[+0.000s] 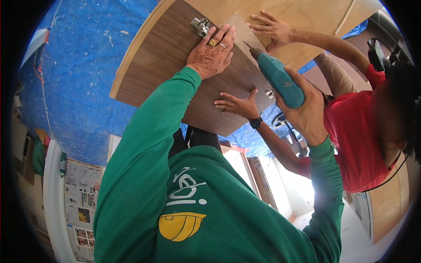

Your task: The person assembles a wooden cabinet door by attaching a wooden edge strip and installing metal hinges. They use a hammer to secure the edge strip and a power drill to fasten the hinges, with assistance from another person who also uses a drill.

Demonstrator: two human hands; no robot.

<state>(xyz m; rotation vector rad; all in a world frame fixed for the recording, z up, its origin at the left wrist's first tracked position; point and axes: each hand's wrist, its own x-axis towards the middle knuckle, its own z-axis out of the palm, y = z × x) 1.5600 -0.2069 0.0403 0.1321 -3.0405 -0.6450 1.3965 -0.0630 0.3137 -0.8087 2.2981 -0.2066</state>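
One teal drill (277, 75), pale marking illegible, fills the right hand (307, 108); left hand (210, 55) lies flat on brown wood-grain panel (162, 59), near its edge.

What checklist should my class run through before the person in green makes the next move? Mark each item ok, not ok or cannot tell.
1. Drill in hand: ok; the right hand grips it.
2. Brown panel steadied: ok; the left hand and the co-worker's lower hand both lie on it.
3. Co-worker's upper hand well away from the bit: probably not ok; it looks close to the tip.
4. Bit touching its mark: cannot tell; contact is unclear.
5. Left hand free of rings: not ok; two show.
6. Metal hinge fully fastened: cannot tell; too small to judge.
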